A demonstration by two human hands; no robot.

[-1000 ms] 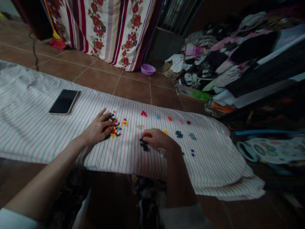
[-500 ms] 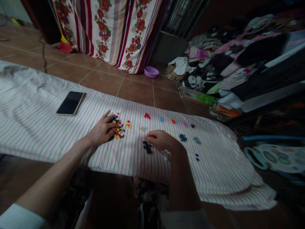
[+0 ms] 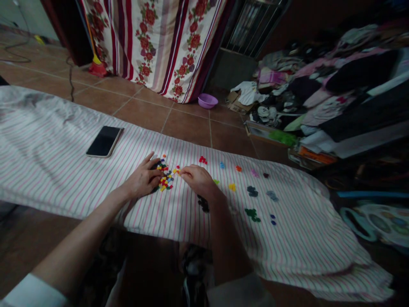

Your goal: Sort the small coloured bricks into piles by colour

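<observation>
Plastic pieces (image 3: 165,179), tiny, multicoloured, heaped; left hand (image 3: 142,179) has its grip open, right hand (image 3: 198,180) curled, any hold unclear.

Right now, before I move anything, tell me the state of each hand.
Left hand: open, fingers against the pile of small coloured pieces, holding nothing visible.
Right hand: curled beside the pile; cannot tell whether it holds a piece.

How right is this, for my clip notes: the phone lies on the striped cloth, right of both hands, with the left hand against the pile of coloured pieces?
The side is wrong: the head view shows the phone on the striped cloth left of the left hand and the right hand, not right of them. The left hand is against the pile of coloured pieces.
</observation>
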